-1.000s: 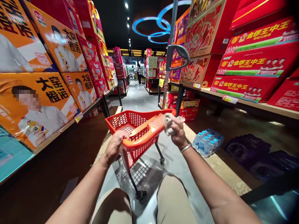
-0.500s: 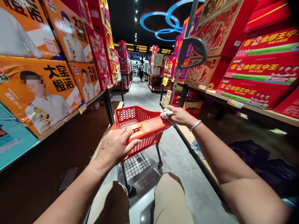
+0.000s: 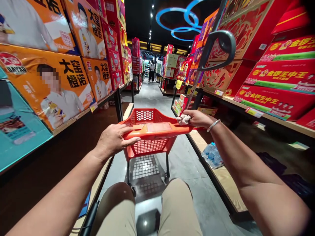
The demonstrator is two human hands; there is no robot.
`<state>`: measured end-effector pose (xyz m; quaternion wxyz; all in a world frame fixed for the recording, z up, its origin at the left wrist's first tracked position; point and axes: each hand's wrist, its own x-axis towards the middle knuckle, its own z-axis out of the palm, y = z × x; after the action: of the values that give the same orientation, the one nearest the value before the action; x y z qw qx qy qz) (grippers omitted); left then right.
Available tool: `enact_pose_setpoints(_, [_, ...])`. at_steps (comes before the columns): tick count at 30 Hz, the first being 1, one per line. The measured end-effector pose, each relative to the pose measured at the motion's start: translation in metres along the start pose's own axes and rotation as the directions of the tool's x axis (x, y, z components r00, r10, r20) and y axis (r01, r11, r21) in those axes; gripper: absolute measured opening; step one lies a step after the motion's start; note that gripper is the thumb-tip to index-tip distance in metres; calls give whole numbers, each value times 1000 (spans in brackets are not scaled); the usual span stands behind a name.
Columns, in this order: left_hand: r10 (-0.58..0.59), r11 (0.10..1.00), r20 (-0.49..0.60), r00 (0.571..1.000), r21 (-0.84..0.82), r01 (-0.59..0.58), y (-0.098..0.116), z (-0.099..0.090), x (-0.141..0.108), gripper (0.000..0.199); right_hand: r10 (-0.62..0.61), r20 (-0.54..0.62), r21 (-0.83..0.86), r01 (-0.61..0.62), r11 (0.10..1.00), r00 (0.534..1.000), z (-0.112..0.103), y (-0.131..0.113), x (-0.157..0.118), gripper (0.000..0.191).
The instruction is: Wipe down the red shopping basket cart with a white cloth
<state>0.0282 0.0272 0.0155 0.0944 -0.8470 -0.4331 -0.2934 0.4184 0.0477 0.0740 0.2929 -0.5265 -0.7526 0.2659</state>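
An orange plastic shopping cart (image 3: 147, 146) stands in front of my knees, its perforated basket on dark legs. My left hand (image 3: 112, 139) wraps over the left end of the cart's push handle (image 3: 157, 128), thumb on the near side. At the right end, my right hand (image 3: 195, 118) grips the same handle, next to a whitish knotted cord or cloth (image 3: 184, 120). Above my right hand rises a slanted pole with a dark grey looped handle (image 3: 230, 47); its lower end is hidden.
Shelves line both sides of the aisle: orange drink cartons (image 3: 71, 88) on the left, red gift boxes (image 3: 273, 100) on the right. Wrapped bottles (image 3: 213, 155) lie on the lower right shelf. A person (image 3: 152, 70) stands far down the grey floor (image 3: 147, 95).
The cart has swung to face more squarely down the aisle, its handle now nearly level. My left hand has moved left and up with it; both hands keep their hold.
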Motion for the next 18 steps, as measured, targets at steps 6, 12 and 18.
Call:
enact_pose_setpoints(6, [43, 998, 4, 999, -37, -43, -4, 2, 4, 57, -229, 4, -243, 223, 944, 973, 51, -68, -6, 36])
enact_pose_setpoints(12, [73, 997, 69, 995, -31, -71, -11, 3, 9, 56, -619, 57, -527, 550, 648, 784, 121, -92, -24, 51])
enact_pose_setpoints(18, [77, 997, 149, 986, -27, -73, -28, -8, 7, 61, -682, 40, -470, 616, 632, 731, 71, -40, -36, 42])
